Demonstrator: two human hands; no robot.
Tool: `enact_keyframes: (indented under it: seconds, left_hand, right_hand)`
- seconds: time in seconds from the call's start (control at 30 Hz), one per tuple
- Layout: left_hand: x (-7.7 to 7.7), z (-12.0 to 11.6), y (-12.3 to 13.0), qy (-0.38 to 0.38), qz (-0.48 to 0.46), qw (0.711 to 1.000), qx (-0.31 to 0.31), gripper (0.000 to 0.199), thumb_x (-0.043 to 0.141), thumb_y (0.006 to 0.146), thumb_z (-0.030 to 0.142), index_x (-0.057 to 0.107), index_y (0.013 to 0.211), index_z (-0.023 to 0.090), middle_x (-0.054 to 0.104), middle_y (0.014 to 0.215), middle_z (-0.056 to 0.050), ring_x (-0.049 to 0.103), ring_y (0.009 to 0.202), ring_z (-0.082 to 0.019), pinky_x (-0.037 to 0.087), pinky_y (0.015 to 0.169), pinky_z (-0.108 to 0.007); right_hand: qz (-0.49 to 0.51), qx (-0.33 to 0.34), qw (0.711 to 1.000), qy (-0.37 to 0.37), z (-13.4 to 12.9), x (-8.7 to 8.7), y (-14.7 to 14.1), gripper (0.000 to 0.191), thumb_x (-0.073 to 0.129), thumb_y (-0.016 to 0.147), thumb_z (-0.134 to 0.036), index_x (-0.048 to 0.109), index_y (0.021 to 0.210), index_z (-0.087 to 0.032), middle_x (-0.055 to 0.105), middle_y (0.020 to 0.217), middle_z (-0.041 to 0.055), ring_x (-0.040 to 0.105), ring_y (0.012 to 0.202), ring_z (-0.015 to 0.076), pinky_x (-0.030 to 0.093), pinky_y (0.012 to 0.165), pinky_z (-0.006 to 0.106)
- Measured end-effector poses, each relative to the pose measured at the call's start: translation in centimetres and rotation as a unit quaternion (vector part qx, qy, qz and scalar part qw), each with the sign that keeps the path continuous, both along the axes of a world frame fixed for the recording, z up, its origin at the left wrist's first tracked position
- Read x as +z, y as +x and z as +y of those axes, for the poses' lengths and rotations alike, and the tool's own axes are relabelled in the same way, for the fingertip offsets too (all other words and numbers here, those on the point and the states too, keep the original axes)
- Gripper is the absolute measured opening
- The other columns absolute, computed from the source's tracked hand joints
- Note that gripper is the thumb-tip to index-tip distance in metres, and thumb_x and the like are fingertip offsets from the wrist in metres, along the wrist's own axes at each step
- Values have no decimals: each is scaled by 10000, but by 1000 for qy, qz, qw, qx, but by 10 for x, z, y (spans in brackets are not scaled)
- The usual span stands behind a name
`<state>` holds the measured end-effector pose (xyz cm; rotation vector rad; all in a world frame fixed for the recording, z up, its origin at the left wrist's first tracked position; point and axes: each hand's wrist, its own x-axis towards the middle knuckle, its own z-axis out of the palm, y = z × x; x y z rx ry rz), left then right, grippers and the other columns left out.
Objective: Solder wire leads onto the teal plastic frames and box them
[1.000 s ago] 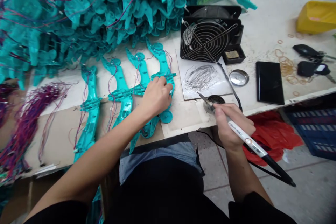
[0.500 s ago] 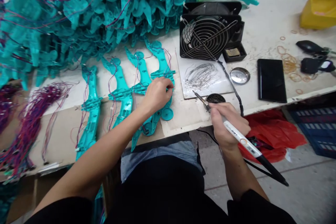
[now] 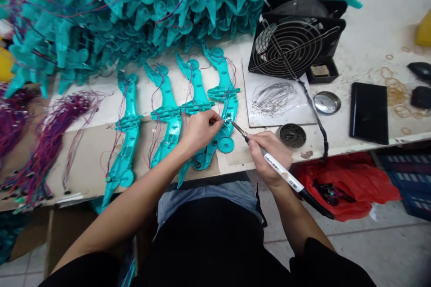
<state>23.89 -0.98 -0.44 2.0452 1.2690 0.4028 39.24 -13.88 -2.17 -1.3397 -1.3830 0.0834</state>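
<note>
My right hand (image 3: 271,154) grips a white-handled soldering iron (image 3: 279,168) like a pen. The iron's tip reaches the middle of the rightmost teal plastic part (image 3: 230,110), close to the fingertips of my left hand (image 3: 204,128). Thumb and forefinger of that left hand are pinched together over this part; what is between them is too small to make out. Thin red and purple wires run along the part. Three similar teal parts lie to its left, among them one at the far end (image 3: 131,112), each with loose wires.
Behind the row rises a large heap of teal parts (image 3: 151,4). A black fan (image 3: 289,47) stands beside a sponge holder (image 3: 321,71), with solder wire (image 3: 274,98) before it. Nearby are a round tin (image 3: 292,136) and a black phone-like slab (image 3: 368,112). Wire bundles (image 3: 60,130) lie left.
My right hand has brought the soldering iron leftward from the round tin to the rightmost teal part. My left hand has shifted slightly down that part, fingers still pinched. The view has turned a little.
</note>
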Motion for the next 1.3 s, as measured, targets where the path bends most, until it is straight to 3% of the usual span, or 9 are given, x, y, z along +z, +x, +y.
enact_keyframes:
  seconds: [0.4,1.1,1.3]
  left_hand:
    - [-1,4,0,-3,4,1000,-11,119,566,797,191,678,786,154,704,741,-14,605,687,-150,415,642,-251]
    - [3,6,2,-5,9,1000,-19,105,576,773,122,673,739,142,690,710,-13,587,662,-146,394,632,-253]
    - [2,6,2,-6,-1,1000,-16,98,586,777,123,674,738,138,695,722,-15,594,666,-140,394,634,-247]
  right_hand:
    - [-9,35,999,-8,8,-6,-1,145,628,866,-156,751,930,-196,755,810,54,678,723,181,587,647,334]
    - [-26,31,999,16,6,-6,1,163,618,864,-114,742,948,-177,737,797,58,667,733,179,577,649,326]
    - [23,-3,1000,21,0,-13,2,208,598,929,-261,733,1074,-197,738,821,57,700,742,187,575,659,333]
